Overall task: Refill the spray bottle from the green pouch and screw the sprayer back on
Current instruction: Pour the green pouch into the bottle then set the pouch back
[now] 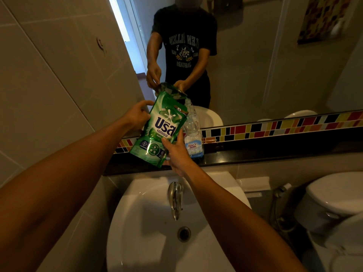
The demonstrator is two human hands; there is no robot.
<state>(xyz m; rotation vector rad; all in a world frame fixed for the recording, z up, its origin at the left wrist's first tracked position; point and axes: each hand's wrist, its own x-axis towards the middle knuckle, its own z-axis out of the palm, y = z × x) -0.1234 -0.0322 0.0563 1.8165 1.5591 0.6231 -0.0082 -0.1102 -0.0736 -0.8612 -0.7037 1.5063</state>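
Observation:
The green pouch is held up in front of the mirror, tilted so its top corner leans right over the neck of the clear spray bottle. My left hand grips the pouch's upper left edge. My right hand holds its bottom right corner from below. The bottle stands upright on the dark ledge, has no sprayer on it, and shows a little blue liquid at the bottom. I cannot see the sprayer head.
A white sink with a chrome tap lies directly below my arms. A toilet and a hose sprayer are at the right. The mirror reflects a person; a coloured tile strip runs under it.

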